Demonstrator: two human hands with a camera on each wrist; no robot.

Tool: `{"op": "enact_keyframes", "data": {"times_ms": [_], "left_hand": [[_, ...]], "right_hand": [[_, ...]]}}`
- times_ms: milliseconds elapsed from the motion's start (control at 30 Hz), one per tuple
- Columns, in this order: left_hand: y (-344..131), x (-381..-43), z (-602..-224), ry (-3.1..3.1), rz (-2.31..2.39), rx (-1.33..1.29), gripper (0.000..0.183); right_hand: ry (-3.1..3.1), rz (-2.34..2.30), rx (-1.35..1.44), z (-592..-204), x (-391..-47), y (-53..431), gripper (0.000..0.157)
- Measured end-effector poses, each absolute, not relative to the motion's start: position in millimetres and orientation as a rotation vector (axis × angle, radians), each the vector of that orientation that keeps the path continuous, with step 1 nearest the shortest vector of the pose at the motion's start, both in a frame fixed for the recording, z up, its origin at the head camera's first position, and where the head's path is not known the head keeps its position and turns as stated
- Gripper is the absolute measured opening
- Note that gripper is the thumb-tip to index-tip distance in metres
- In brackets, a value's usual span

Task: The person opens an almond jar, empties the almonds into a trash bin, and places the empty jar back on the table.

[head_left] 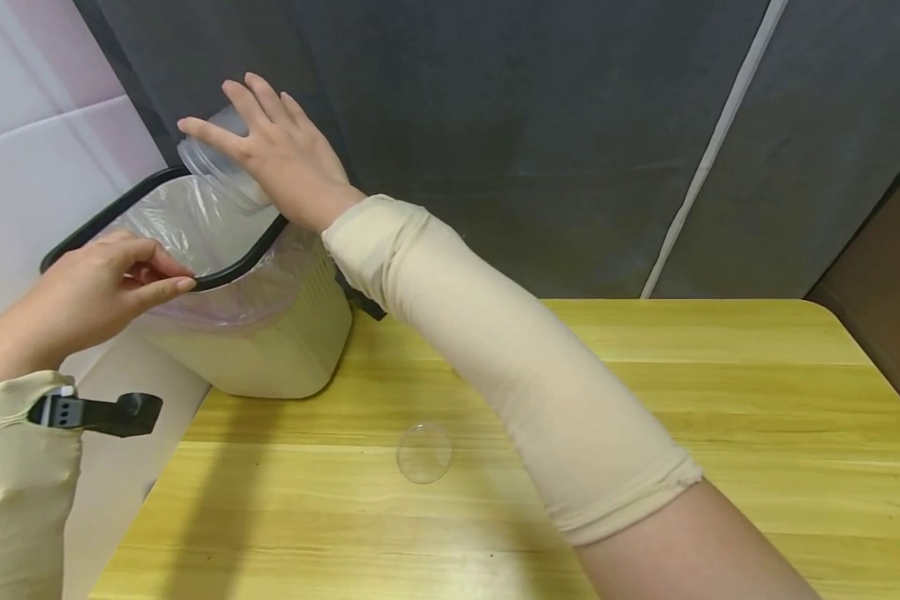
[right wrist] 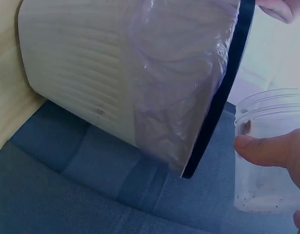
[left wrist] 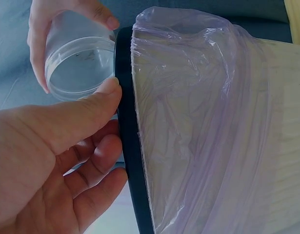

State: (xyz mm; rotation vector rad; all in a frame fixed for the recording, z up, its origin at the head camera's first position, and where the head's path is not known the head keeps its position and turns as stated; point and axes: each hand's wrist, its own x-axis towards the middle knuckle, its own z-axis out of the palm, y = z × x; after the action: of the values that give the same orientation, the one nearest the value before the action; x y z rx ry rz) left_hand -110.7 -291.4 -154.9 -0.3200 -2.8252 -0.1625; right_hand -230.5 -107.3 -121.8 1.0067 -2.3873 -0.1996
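Note:
A clear plastic jar (head_left: 221, 167) is tilted over the trash bin (head_left: 288, 354), its mouth toward the opening. My right hand (head_left: 285, 154) holds it around its side, with the thumb along the wall in the right wrist view. Small dark specks dot the far end of the jar (right wrist: 259, 192), and a brown bit shows near its neck. My left hand (head_left: 101, 287) pinches the bin's black rim (left wrist: 128, 122) between thumb and fingers. A thin clear plastic liner (left wrist: 189, 97) lines the bin and folds over its outside.
On the wooden table (head_left: 330, 525) lies a clear round lid (head_left: 423, 452). A dark grey fabric partition (head_left: 532, 125) stands behind, and a pale wall (head_left: 30, 83) borders the left. The bin stands at the table's back left corner.

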Motion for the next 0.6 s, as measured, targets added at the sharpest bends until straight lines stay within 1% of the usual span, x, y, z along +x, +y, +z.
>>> {"op": "enact_keyframes", "data": {"times_ms": [367,600], "left_hand": [[-290.3,-111.6,-154.3,-2.809,-0.147,-0.330,0.005],[-287.9,-112.2,-153.9,-2.825,-0.162,-0.323,0.005]], "right_hand": [[-2.243,-0.363,1.076,-130.1,-230.8,-107.6,0.063],[-2.212,-0.378,1.087,-131.2,-231.9,-107.8,0.064]]}}
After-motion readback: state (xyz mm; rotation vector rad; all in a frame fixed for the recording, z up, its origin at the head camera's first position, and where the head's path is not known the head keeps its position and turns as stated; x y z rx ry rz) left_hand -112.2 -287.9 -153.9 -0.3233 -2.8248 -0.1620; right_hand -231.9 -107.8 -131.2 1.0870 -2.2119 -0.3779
